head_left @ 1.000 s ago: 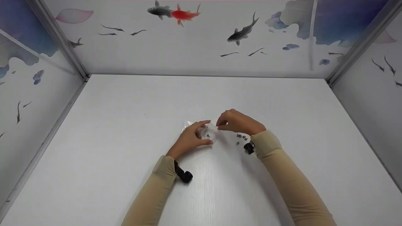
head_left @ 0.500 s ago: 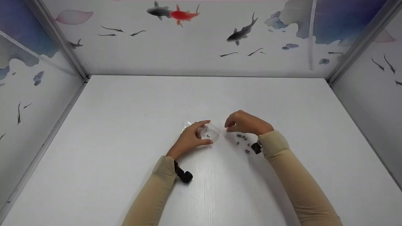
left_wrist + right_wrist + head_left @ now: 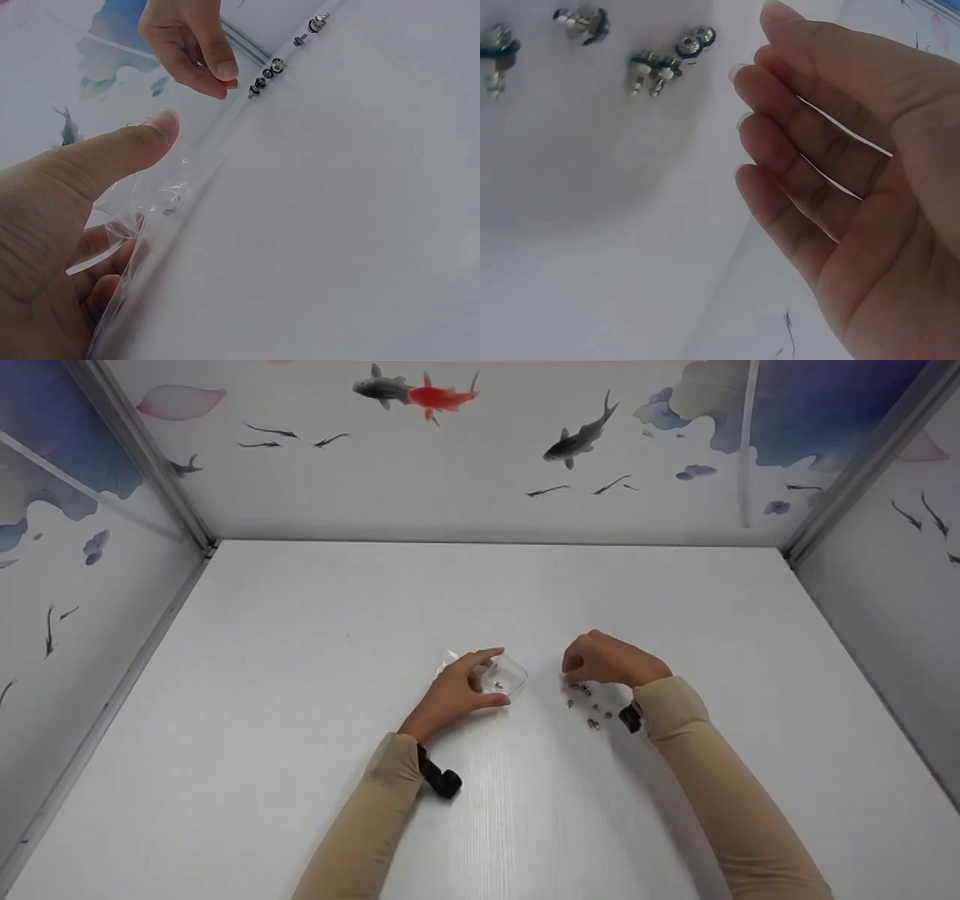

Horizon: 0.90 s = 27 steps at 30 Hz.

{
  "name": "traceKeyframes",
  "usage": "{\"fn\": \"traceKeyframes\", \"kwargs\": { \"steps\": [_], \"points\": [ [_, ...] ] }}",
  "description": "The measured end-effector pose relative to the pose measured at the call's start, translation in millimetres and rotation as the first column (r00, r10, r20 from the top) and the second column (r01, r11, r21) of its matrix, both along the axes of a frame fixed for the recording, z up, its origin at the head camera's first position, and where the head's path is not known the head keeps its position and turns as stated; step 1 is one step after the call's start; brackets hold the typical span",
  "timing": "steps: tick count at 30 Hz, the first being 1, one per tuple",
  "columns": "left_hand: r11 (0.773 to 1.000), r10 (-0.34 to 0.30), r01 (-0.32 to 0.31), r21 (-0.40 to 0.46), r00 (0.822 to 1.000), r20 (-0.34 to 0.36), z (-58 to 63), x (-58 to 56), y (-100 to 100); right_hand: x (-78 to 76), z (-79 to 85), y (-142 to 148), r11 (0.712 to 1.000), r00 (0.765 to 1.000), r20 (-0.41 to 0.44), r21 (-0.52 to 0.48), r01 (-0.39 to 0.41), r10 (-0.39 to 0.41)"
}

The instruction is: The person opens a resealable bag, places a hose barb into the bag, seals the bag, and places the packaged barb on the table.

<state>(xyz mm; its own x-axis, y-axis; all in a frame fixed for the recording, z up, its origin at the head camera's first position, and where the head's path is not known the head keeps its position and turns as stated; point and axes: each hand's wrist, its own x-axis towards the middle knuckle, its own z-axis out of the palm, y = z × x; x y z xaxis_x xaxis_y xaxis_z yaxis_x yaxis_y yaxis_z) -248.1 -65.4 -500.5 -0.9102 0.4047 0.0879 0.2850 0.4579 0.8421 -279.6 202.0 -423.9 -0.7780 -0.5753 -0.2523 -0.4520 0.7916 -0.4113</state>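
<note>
My left hand (image 3: pixel 454 694) holds a clear plastic bag (image 3: pixel 516 673), thumb and index finger spread wide along its mouth. A small metal piece (image 3: pixel 499 685) shows inside the bag. In the left wrist view, the other fingers curl behind the clear film (image 3: pixel 154 187). To the right, my right hand (image 3: pixel 611 658) hovers close over several small metal fittings (image 3: pixel 585 690), its fingers loosely bent. The right wrist view shows these fittings (image 3: pixel 654 69) with barbed tips and dark collars, just off the fingertips, and nothing between thumb and fingers.
A white tabletop (image 3: pixel 300 660) lies beneath both hands. Low panels printed with fish surround it, including the back wall (image 3: pixel 480 472). A black wrist camera (image 3: pixel 446 784) sits on the left wrist and another camera (image 3: pixel 630 718) on the right.
My right hand has moved right, away from the bag mouth to the fittings. More fittings have come out from behind the wrist. The left hand stays in place with the bag.
</note>
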Motion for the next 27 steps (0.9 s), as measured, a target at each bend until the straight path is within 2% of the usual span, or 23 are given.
{"fn": "traceKeyframes", "kwargs": {
  "steps": [4,14,27],
  "points": [
    [1.000,-0.001,0.001,-0.003,1.000,-0.006,0.9,0.7,0,1.0,-2.6,3,0.999,0.999,0.021,0.034,0.036,-0.036],
    [1.000,-0.008,0.008,-0.012,1.000,-0.010,0.8,0.4,1,1.0,-12.0,7,0.997,0.996,0.050,0.033,0.069,-0.071],
    [1.000,-0.014,0.014,-0.001,1.000,-0.007,0.0,-0.1,0,-1.6,-12.7,3,0.997,0.996,0.061,0.055,0.057,-0.060]
  ]
}}
